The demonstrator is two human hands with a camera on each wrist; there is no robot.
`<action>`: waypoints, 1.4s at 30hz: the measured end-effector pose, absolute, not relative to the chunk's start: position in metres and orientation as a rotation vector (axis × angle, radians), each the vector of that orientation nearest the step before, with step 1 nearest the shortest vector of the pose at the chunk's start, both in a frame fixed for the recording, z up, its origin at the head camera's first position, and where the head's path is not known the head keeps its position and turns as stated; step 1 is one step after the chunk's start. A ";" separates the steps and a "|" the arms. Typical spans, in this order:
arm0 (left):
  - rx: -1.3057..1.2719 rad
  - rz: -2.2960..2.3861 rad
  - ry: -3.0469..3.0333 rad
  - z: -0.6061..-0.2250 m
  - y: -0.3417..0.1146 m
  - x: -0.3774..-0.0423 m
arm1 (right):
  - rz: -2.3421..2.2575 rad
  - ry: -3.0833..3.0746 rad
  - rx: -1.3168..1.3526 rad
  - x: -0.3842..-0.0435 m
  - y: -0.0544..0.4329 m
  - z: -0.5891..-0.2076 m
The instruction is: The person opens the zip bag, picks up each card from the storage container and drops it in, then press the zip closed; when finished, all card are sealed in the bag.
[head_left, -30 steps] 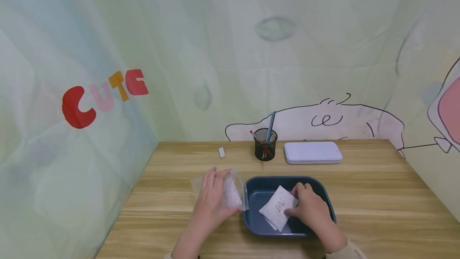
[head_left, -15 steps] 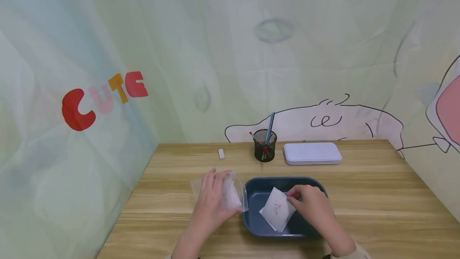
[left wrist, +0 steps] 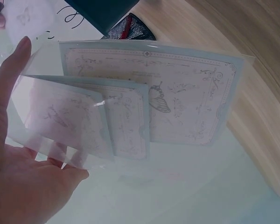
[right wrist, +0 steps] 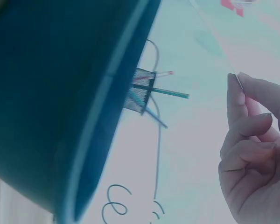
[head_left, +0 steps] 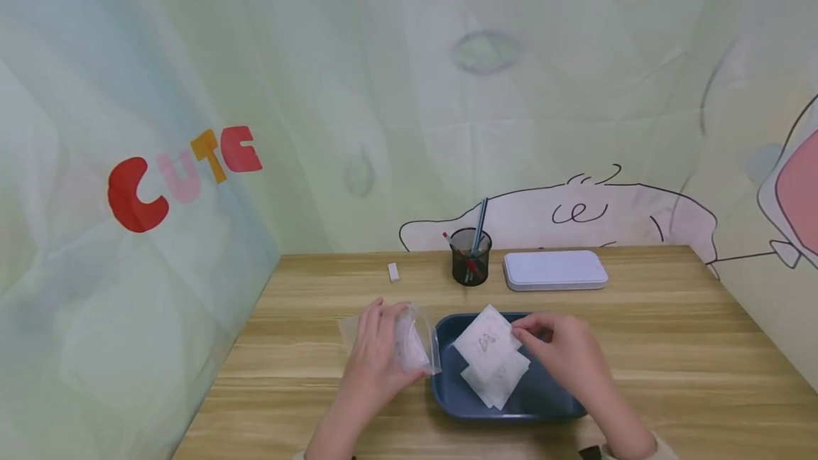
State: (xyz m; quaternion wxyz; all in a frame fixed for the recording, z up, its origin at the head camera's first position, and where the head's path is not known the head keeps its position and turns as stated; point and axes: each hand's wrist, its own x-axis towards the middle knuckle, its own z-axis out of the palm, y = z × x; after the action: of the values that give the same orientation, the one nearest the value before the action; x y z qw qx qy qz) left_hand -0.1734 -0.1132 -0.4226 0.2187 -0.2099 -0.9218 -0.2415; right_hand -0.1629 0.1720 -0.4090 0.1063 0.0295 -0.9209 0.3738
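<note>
Where the tray ends at nine o'clock, the left hand grips a bag. The right hand pinches paper.

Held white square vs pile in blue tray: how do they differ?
The held square is pinched by its edge by the right hand; the pile lies in the blue tray. The held square looks single; the pile shows overlapping edges. The held square's drawing is distinct; the pile's is faint. Both are white.
</note>
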 end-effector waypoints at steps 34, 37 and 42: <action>-0.565 -0.679 -2.545 -0.424 -0.112 -0.175 | 1.763 -2.295 -0.021 -0.144 0.146 -0.399; -0.576 -0.684 -2.533 -0.424 -0.112 -0.175 | 1.804 -2.295 -0.049 -0.144 0.142 -0.402; -0.591 -0.685 -2.520 -0.424 -0.112 -0.175 | 1.815 -2.287 -0.042 -0.144 0.137 -0.405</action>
State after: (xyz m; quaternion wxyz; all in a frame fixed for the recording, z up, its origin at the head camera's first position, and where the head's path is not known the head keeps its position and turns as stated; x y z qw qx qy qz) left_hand -0.1754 -0.1121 -0.4245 0.2299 -0.2149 -0.9159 -0.2491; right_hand -0.1442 0.1374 -0.4053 0.1105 -0.0143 -0.7783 0.6179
